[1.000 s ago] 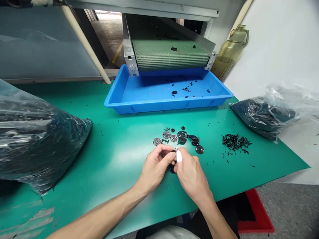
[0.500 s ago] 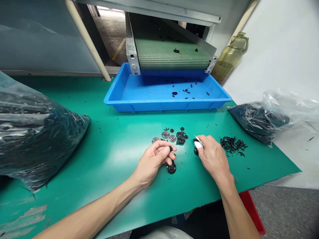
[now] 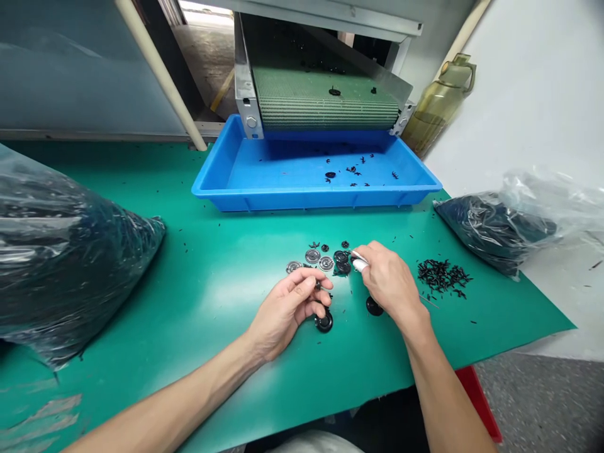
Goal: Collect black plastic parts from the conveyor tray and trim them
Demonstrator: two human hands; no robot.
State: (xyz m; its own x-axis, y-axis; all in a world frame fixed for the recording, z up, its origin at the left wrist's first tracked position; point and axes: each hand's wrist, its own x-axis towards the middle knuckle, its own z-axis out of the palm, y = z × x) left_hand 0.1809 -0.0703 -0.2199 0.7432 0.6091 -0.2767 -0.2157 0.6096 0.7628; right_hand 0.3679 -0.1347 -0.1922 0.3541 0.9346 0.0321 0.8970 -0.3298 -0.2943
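Fingers (image 3: 360, 265) of the right hand (image 3: 389, 280) pinch a thin pale strip (image 3: 357, 255), I think, near black discs (image 3: 340, 257); the left hand (image 3: 287, 311) curls just above another disc (image 3: 323, 322).

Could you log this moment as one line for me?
left hand: small black part at fingertips | right hand: white-wrapped fingertip among black discs | bench: green mat, blue tray
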